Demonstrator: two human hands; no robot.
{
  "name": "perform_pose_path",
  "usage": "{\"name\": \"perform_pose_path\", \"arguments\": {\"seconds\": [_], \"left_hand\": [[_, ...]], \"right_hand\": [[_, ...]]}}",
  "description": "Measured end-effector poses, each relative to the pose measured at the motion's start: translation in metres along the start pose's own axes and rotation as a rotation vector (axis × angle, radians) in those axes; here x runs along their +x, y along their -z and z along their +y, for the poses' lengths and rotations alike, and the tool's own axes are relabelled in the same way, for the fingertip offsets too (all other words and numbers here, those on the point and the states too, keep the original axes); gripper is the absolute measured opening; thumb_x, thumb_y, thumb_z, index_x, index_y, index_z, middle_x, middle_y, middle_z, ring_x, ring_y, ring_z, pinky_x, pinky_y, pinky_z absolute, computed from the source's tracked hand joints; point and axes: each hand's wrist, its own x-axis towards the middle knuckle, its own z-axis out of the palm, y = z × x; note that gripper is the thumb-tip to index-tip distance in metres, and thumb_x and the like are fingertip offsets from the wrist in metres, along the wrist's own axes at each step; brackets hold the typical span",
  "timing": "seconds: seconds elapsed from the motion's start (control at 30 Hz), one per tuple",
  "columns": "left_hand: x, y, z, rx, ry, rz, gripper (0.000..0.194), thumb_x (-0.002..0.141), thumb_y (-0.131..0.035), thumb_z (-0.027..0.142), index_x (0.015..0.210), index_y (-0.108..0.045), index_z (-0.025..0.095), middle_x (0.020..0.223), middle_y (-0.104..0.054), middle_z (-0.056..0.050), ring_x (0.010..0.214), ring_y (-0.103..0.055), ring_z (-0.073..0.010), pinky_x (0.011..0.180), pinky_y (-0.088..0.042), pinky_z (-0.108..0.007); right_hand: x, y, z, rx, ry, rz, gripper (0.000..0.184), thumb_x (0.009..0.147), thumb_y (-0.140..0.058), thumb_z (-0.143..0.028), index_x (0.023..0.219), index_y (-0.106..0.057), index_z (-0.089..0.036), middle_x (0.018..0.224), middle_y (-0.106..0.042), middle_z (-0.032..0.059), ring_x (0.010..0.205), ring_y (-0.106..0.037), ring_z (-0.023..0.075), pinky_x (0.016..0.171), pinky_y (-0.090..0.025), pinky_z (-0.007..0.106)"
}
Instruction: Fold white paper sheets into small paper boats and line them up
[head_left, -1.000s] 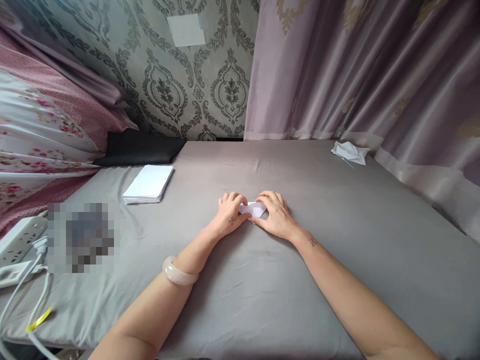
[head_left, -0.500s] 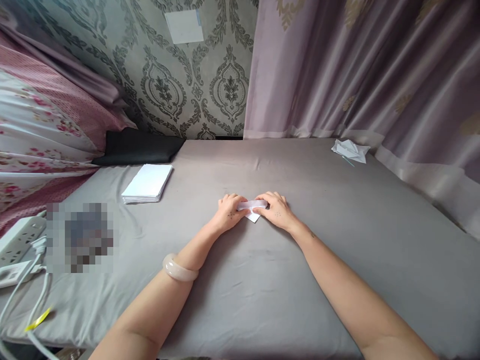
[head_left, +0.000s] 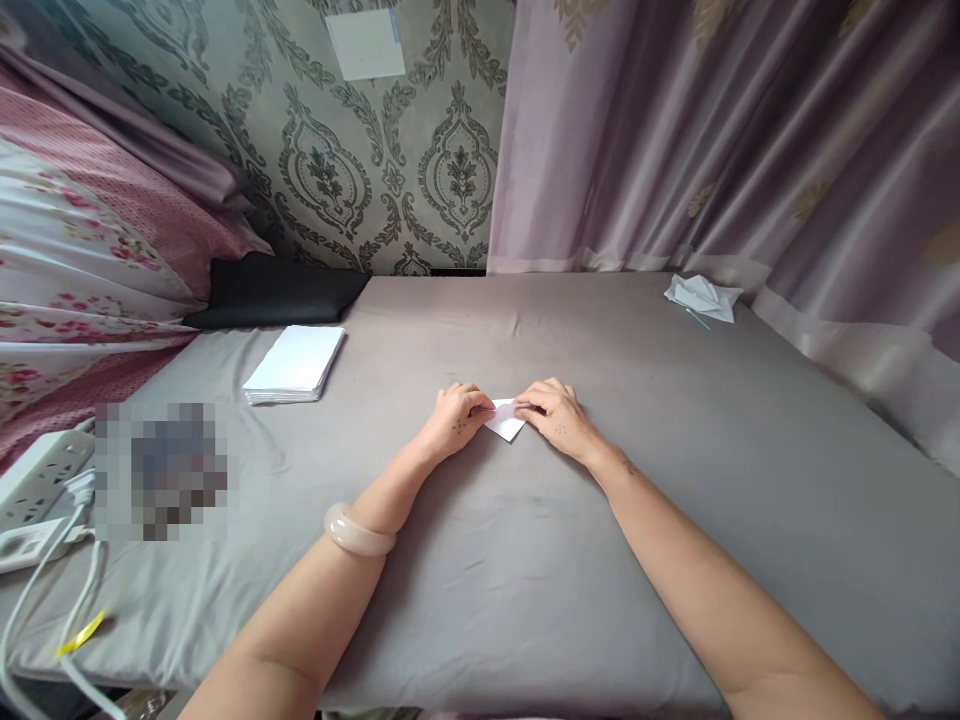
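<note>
A small folded white paper piece (head_left: 505,421) lies on the grey sheet in the middle of the bed. My left hand (head_left: 456,423) presses its left side with curled fingers; a pale bangle (head_left: 358,531) sits on that wrist. My right hand (head_left: 558,418) pins the paper's right side with its fingertips. Only a pointed lower corner of the paper shows between the two hands.
A stack of white paper sheets (head_left: 295,364) lies at the left, beside a black cushion (head_left: 279,290). Folded white paper pieces (head_left: 701,297) rest at the far right by the curtain (head_left: 720,140). A white power strip (head_left: 37,475) with cables sits at the left edge.
The paper's upper flap has been folded down flat, and both hands have shifted slightly, now pressing on the paper's top edge.
</note>
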Motion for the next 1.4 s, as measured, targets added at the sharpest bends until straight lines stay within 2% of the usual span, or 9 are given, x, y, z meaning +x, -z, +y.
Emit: {"name": "perform_pose_path", "arguments": {"seconds": [0.17, 0.3, 0.47, 0.7, 0.9, 1.07, 1.13, 1.23, 1.4], "left_hand": [[0.001, -0.002, -0.005, 0.033, -0.049, 0.011, 0.016, 0.09, -0.054, 0.024, 0.088, -0.07, 0.022, 0.095, -0.066, -0.005, 0.093, -0.054, -0.0226, 0.086, -0.039, -0.038], [0.001, -0.004, -0.015, 0.034, -0.185, 0.033, 0.019, 0.091, -0.051, 0.022, 0.09, -0.07, 0.019, 0.094, -0.065, -0.007, 0.088, -0.051, -0.0209, 0.084, -0.044, -0.034], [-0.002, -0.001, -0.023, 0.136, -0.353, 0.032, 0.027, 0.096, -0.04, 0.021, 0.096, -0.067, 0.017, 0.096, -0.063, -0.009, 0.086, -0.049, -0.02, 0.081, -0.046, -0.033], [-0.008, 0.009, -0.011, 0.393, -0.437, -0.052, 0.034, 0.096, -0.034, 0.013, 0.098, -0.067, 0.014, 0.096, -0.061, -0.011, 0.086, -0.048, -0.0206, 0.08, -0.044, -0.032], [-0.018, 0.012, 0.004, 0.553, -0.394, -0.118, 0.031, 0.094, -0.035, 0.011, 0.102, -0.065, 0.012, 0.095, -0.061, -0.011, 0.086, -0.049, -0.0218, 0.076, -0.042, -0.033], [-0.036, -0.005, 0.035, 0.752, -0.221, -0.101, 0.025, 0.088, -0.043, 0.005, 0.09, -0.067, 0.012, 0.089, -0.061, -0.014, 0.088, -0.052, -0.0249, 0.072, -0.04, -0.035], [-0.042, -0.015, 0.049, 0.798, -0.119, -0.098, 0.026, 0.087, -0.043, 0.003, 0.094, -0.067, 0.008, 0.088, -0.062, -0.016, 0.085, -0.054, -0.0256, 0.069, -0.039, -0.035], [-0.047, -0.026, 0.064, 0.85, -0.018, -0.091, 0.033, 0.087, -0.039, 0.003, 0.11, -0.064, 0.002, 0.095, -0.063, -0.019, 0.088, -0.056, -0.0268, 0.071, -0.04, -0.036], [-0.047, -0.02, 0.071, 0.814, 0.028, -0.134, 0.034, 0.087, -0.042, 0.004, 0.115, -0.062, 0.003, 0.1, -0.065, -0.02, 0.089, -0.058, -0.0256, 0.072, -0.04, -0.034]], "right_hand": [[0.0, -0.002, 0.01, 0.004, 0.079, 0.024, 0.015, 0.089, -0.058, -0.023, 0.089, -0.073, -0.027, 0.092, -0.066, 0.0025, 0.094, -0.05, 0.0196, 0.087, -0.038, 0.036], [-0.003, 0.001, 0.011, -0.007, 0.15, 0.024, 0.018, 0.091, -0.055, -0.02, 0.09, -0.072, -0.025, 0.091, -0.064, 0.0039, 0.092, -0.047, 0.0195, 0.082, -0.042, 0.033], [-0.01, 0.009, 0.001, -0.17, 0.19, -0.001, 0.026, 0.094, -0.046, -0.016, 0.097, -0.07, -0.024, 0.091, -0.063, 0.0059, 0.093, -0.045, 0.0204, 0.08, -0.041, 0.033], [-0.016, 0.013, -0.014, -0.394, 0.191, -0.043, 0.024, 0.095, -0.046, -0.017, 0.101, -0.069, -0.023, 0.092, -0.06, 0.0061, 0.091, -0.044, 0.02, 0.076, -0.037, 0.031], [-0.024, 0.017, -0.029, -0.519, 0.162, -0.085, 0.025, 0.097, -0.042, -0.018, 0.104, -0.066, -0.021, 0.094, -0.06, 0.0059, 0.087, -0.047, 0.0194, 0.078, -0.035, 0.031], [-0.033, 0.011, -0.05, -0.684, 0.083, -0.152, 0.037, 0.092, -0.036, -0.004, 0.118, -0.06, -0.013, 0.096, -0.061, 0.0102, 0.086, -0.049, 0.0223, 0.079, -0.032, 0.035], [-0.035, 0.005, -0.059, -0.686, 0.036, -0.134, 0.039, 0.096, -0.035, -0.012, 0.129, -0.054, -0.013, 0.094, -0.061, 0.0109, 0.084, -0.049, 0.0232, 0.077, -0.032, 0.036], [-0.034, -0.003, -0.068, -0.664, -0.026, -0.079, 0.044, 0.099, -0.032, -0.035, 0.139, -0.047, -0.025, 0.096, -0.059, 0.0114, 0.084, -0.047, 0.0242, 0.076, -0.031, 0.036], [-0.034, -0.006, -0.069, -0.615, -0.078, -0.084, 0.042, 0.099, -0.03, -0.043, 0.135, -0.052, -0.035, 0.103, -0.056, 0.0111, 0.09, -0.046, 0.0234, 0.076, -0.03, 0.035]]}}
